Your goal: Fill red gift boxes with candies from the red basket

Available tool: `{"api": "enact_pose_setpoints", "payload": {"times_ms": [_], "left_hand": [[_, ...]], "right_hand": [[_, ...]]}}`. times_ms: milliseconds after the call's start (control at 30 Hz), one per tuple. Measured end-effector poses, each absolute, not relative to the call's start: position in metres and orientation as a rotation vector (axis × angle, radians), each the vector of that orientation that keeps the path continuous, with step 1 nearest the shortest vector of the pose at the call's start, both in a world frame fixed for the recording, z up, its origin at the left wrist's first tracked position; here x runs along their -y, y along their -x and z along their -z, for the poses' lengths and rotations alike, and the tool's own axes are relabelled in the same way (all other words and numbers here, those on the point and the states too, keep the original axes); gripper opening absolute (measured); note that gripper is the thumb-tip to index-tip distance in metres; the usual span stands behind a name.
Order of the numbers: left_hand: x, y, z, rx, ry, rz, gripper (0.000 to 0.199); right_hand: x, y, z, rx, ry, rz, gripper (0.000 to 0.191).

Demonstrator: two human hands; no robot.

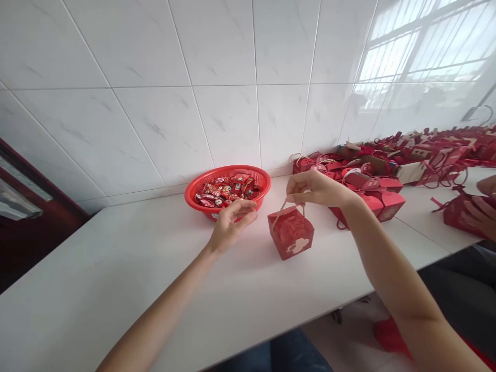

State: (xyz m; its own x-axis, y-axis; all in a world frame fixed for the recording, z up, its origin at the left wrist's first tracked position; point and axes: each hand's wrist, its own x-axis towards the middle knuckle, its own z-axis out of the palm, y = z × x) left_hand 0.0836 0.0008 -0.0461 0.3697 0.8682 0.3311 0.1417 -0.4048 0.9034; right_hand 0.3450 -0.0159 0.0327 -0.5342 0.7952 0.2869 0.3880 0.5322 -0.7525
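Note:
A small red gift box with a pale printed figure hangs or rests at the middle of the table by a twisted rope handle. My right hand pinches the top of that handle; whether the box's base touches the table I cannot tell. To its left, my left hand is held with thumb and fingers apart and nothing between them. Just behind the left hand sits a red plastic basket, holding many wrapped candies in red wrappers.
Many red gift boxes crowd the table along the wall at the right. Another person's hand touches a red box at the far right. White tiles back the white table, whose front edge runs near my legs.

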Motion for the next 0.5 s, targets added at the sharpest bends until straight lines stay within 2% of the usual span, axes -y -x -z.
{"api": "enact_pose_setpoints", "payload": {"times_ms": [233,400,500], "left_hand": [[0.049,-0.095,0.105,-0.634,-1.978,-0.696,0.020],[0.060,-0.099,0.131,-0.624,-1.918,-0.690,0.021],[0.055,-0.100,0.131,-0.629,-1.916,-0.712,0.022]], "right_hand": [[0.069,-0.415,-0.057,2.110,1.200,-0.652,0.019],[0.106,-0.476,-0.079,2.027,1.441,-0.534,0.027],[0.131,-0.502,-0.072,1.715,1.516,-0.323,0.036]]}}
